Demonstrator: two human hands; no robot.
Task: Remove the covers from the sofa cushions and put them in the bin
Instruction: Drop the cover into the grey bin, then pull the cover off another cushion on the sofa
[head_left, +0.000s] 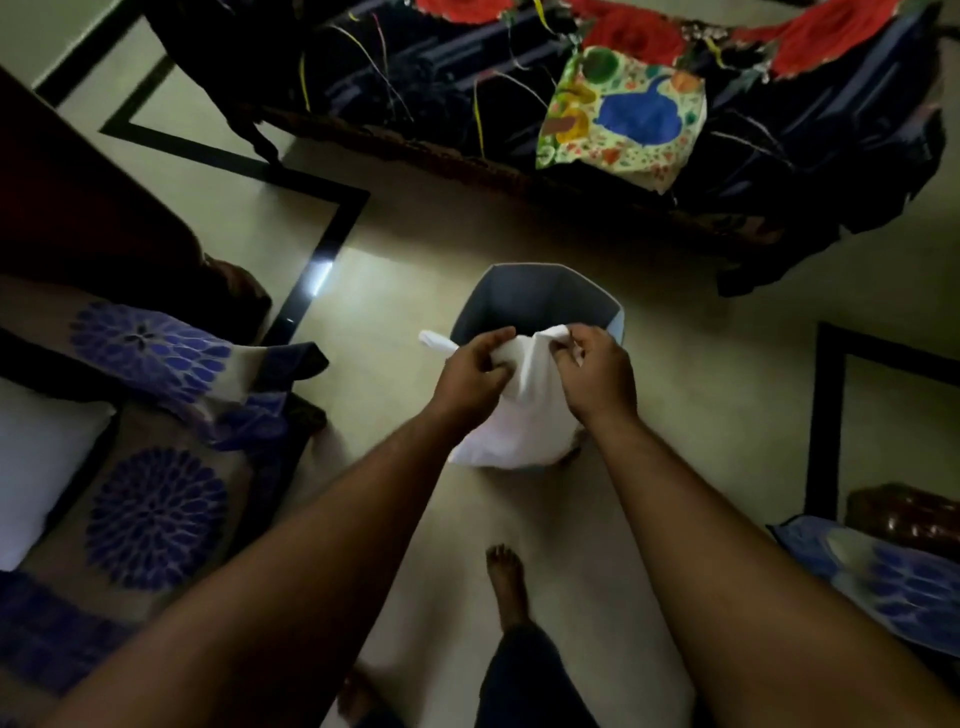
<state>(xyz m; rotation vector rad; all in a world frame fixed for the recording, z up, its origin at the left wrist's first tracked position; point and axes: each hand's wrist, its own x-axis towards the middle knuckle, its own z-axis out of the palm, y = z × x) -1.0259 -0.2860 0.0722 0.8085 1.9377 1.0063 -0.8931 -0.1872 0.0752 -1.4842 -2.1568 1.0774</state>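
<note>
A white cushion cover (511, 421) hangs bunched in front of me, over the near side of a grey bin (535, 299) that stands open on the floor. My left hand (470, 371) grips the cover's top left part. My right hand (597, 371) pinches its top right part. A loose corner of the cloth sticks out to the left of my left hand. The bin's near rim is hidden behind the cover.
A sofa (130, 467) with blue-flowered covers and a bare white cushion (36, 467) lies on the left. Another flowered cushion (893, 577) sits at the right. A dark sofa with a colourful cushion (623, 111) stands across the back. My bare feet (506, 582) are on the tiled floor.
</note>
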